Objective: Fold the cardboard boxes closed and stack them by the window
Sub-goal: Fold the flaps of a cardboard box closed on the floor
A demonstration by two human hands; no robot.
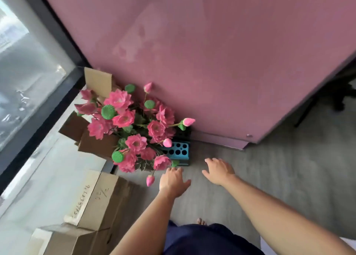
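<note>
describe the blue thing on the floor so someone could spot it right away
Start at the pink wall and follow it down to the grey carpet. At its foot, beside the pink flowers, sits a blue block. Its top has rows of round holes, unlike the plain brown boxes nearby.

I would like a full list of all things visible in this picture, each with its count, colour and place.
closed cardboard box: one, brown, with handwriting on top, lower left on the pale ledge by the window
open cardboard boxes: at least two, brown, flaps up, behind the flowers near the window corner
artificial flowers: one bunch, pink with green pods, centre left on the floor
blue block with round holes: one, blue, beside the flowers, at the foot of the wall
pink wall: one, pink, upper centre
window: one, dark frame, left
carpet: grey, right and centre
left hand: one, fingers spread, holding nothing, near the flowers
right hand: one, fingers spread, holding nothing, above the carpet
</note>
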